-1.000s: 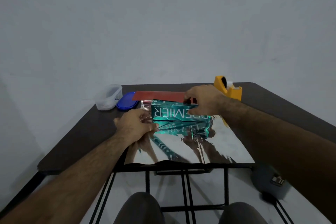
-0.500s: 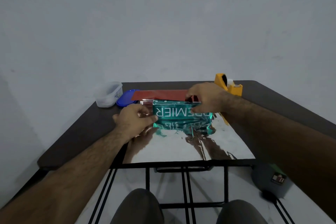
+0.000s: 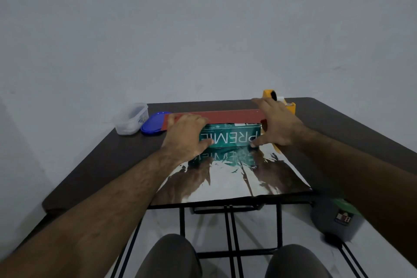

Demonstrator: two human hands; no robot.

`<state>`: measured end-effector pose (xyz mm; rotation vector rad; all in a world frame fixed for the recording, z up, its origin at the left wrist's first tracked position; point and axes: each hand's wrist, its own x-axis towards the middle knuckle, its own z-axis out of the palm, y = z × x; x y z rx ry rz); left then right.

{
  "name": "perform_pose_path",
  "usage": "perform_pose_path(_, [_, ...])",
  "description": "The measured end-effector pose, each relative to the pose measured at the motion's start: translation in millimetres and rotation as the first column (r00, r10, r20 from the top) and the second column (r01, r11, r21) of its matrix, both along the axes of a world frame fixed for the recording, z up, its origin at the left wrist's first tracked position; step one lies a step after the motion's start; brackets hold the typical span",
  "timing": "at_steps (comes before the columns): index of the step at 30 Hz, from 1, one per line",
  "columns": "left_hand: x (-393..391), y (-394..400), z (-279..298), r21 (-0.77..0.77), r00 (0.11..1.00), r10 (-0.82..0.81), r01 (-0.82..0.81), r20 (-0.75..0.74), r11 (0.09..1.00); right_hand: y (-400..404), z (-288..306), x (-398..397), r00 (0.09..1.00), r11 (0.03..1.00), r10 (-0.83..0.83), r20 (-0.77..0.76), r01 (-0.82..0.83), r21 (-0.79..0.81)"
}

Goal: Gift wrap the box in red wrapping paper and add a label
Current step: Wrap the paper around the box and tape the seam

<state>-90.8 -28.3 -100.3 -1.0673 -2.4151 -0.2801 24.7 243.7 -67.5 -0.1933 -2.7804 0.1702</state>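
Silvery foil, the shiny underside of the wrapping paper [image 3: 237,178], lies spread over the near half of the dark tabletop [image 3: 94,160], with its red face showing only where the far edge is folded up behind the box. In the head view, the only one, the teal box [image 3: 232,136] stands on its long side on the far part of the sheet, printed side toward the camera. The left hand [image 3: 186,136] covers the box's left end, fingers curled over the red edge, and the right hand [image 3: 276,125] is clamped on the right end, thumb on the near face. Far left sit a clear container [image 3: 130,118] and a blue lid [image 3: 153,124]; far right, a yellow tape dispenser [image 3: 281,101]. Wrapping has barely begun: the box is still bare on its near face, nothing appears taped, and no label is visible.
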Motion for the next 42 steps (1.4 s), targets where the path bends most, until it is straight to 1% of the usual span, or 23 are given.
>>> perform_pose_path(1, [3,3,1,0.011,1.0,0.014,-0.014,-0.011,1.0,1,-5,3,1.0,1.0,-0.023,-0.017,0.023,-0.017])
perform_pose_path(3, [8,9,4,0.022,0.999,0.035,-0.035,-0.001,0.999,1,-14,8,0.992,0.995,-0.074,-0.103,0.066,-0.073])
perform_pose_path(5, [12,12,6,0.039,0.999,0.033,-0.033,-0.002,0.999,0,-24,12,0.967,0.981,-0.166,-0.192,0.142,-0.133])
perform_pose_path(6, [13,12,6,0.062,1.0,0.021,-0.021,-0.011,0.998,-2,-28,13,0.956,0.972,-0.212,-0.204,0.186,-0.142])
perform_pose_path(8, [15,9,3,0.119,0.999,-0.019,0.024,-0.05,0.993,-3,-35,15,0.957,0.968,-0.244,-0.158,0.232,-0.096])
perform_pose_path(9, [16,7,2,0.114,0.996,-0.045,0.054,-0.075,0.992,-5,-37,18,0.963,0.97,-0.243,-0.118,0.237,-0.059])
perform_pose_path(12, [20,6,-1,-0.03,0.985,-0.106,0.102,-0.139,0.994,-14,-30,30,0.972,0.971,-0.237,0.011,0.237,-0.013])
perform_pose_path(15, [23,6,1,-0.057,0.985,-0.078,0.07,-0.153,0.996,-22,-22,35,0.965,0.972,-0.233,0.119,0.234,0.01])
perform_pose_path(18, [23,5,0,-0.044,0.985,-0.05,0.043,-0.166,0.998,-19,-20,31,0.956,0.968,-0.249,0.156,0.247,0.032])
perform_pose_path(23, [24,7,2,-0.009,0.984,-0.012,0.011,-0.177,1.0,-14,-26,26,0.955,0.964,-0.261,0.139,0.249,0.095])
perform_pose_path(25, [24,9,2,-0.005,0.984,-0.005,0.004,-0.179,1.0,-13,-23,25,0.96,0.958,-0.267,0.085,0.255,0.132])
perform_pose_path(26, [24,9,2,0.001,0.984,-0.006,0.007,-0.175,1.0,-13,-20,24,0.97,0.963,-0.242,-0.001,0.241,0.122])
perform_pose_path(27, [24,10,2,0.007,0.985,-0.01,0.011,-0.172,1.0,-14,-14,23,0.975,0.978,-0.18,-0.131,0.191,0.08])
perform_pose_path(28, [24,10,1,0.01,0.986,-0.015,0.017,-0.167,1.0,-15,-10,20,0.955,0.991,-0.105,-0.277,0.124,0.05])
perform_pose_path(29, [24,10,1,0.012,0.986,-0.018,0.02,-0.167,1.0,-16,-6,14,0.922,0.997,-0.019,-0.386,0.047,0.065])
perform_pose_path(30, [24,9,1,0.013,0.985,-0.021,0.023,-0.169,1.0,-17,-1,6,0.917,0.994,0.063,-0.394,-0.022,0.108])
perform_pose_path(31, [24,9,2,0.015,0.985,-0.025,0.027,-0.171,1.0,-20,3,-4,0.944,0.982,0.145,-0.296,-0.101,0.159])
perform_pose_path(32, [23,8,3,0.022,0.986,-0.03,0.034,-0.166,0.999,-26,6,-14,0.974,0.965,0.193,-0.121,-0.166,0.204])
perform_pose_path(33, [23,7,3,0.029,0.988,-0.039,0.044,-0.149,0.999,-33,9,-23,0.98,0.947,0.196,0.046,-0.201,0.249])
perform_pose_path(34, [21,5,4,0.038,0.99,-0.052,0.057,-0.13,0.998,-40,12,-27,0.97,0.93,0.182,0.158,-0.223,0.293])
perform_pose_path(35, [18,2,4,0.048,0.992,-0.062,0.068,-0.111,0.997,-43,14,-33,0.962,0.921,0.184,0.203,-0.241,0.307])
perform_pose_path(39, [5,-12,1,0.156,0.999,-0.035,0.039,-0.033,0.987,-42,18,-36,0.967,0.93,0.224,0.124,-0.25,0.269])
perform_pose_path(42, [0,-15,6,0.165,0.998,-0.002,-0.01,0.07,0.986,-40,16,-34,0.963,0.933,0.247,0.102,-0.266,0.244])
